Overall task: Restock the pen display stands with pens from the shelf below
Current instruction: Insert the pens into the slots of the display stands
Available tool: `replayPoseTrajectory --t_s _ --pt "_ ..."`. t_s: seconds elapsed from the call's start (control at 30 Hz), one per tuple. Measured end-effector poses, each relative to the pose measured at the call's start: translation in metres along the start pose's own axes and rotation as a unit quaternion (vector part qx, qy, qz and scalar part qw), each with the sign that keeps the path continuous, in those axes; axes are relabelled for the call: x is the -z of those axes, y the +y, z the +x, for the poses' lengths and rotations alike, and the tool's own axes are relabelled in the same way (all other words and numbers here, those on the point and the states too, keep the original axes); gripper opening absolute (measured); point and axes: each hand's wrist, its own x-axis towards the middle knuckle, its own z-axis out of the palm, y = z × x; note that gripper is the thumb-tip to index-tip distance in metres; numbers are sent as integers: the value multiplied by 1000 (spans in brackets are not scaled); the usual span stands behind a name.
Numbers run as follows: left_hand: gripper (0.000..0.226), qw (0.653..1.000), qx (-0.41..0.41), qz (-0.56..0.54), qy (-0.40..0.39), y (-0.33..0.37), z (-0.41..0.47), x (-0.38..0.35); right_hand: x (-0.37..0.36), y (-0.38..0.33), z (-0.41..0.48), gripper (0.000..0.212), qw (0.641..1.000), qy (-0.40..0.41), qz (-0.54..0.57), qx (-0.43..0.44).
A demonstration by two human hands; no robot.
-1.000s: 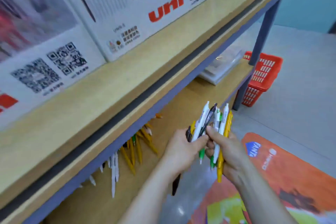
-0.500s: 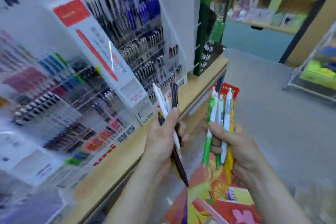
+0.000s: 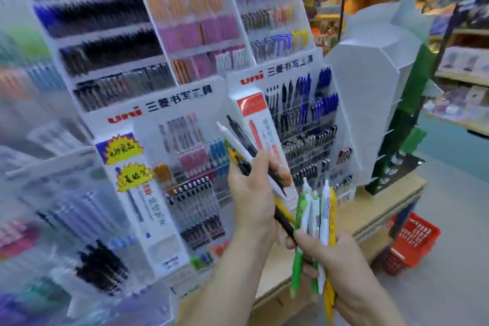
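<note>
"uni" display stands (image 3: 190, 156) behind; left grip (image 3: 251, 193), right grip (image 3: 341, 259) clutch pens (image 3: 325, 209).

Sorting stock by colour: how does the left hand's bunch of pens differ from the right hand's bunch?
The left bunch holds black, white and yellow pens; the right bunch green, white and yellow. The left bunch leans left; the right bunch stands nearly upright. Both are gripped: left hand, right hand.

Glossy clear-plastic display stands (image 3: 201, 167) sit on a matt wood-look counter (image 3: 370, 209); the pens (image 3: 321, 219) look smooth plastic.
</note>
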Motion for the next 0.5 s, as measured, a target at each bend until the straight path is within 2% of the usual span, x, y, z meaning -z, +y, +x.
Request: replayPoseTrajectory --t_s 0.1,0.23,0.33,0.37,0.43,0.5 --pt "26 1000 19 -9 8 15 17 25 -32 8 21 67 998 10 -28 52" --pt "38 999 7 -26 -27 39 36 55 -73 15 42 26 998 -1 -58 35" --pt "21 998 9 -30 -50 61 60 78 -93 15 55 15 996 -46 -75 21" --pt "11 998 0 -6 -63 68 69 85 -97 14 59 19 994 -65 -88 19" --pt "8 989 -28 114 -93 82 85 99 -101 10 67 30 990 -97 -101 14" --pt "6 962 -47 239 -126 94 94 107 -100 4 75 42 988 -130 -83 -3"
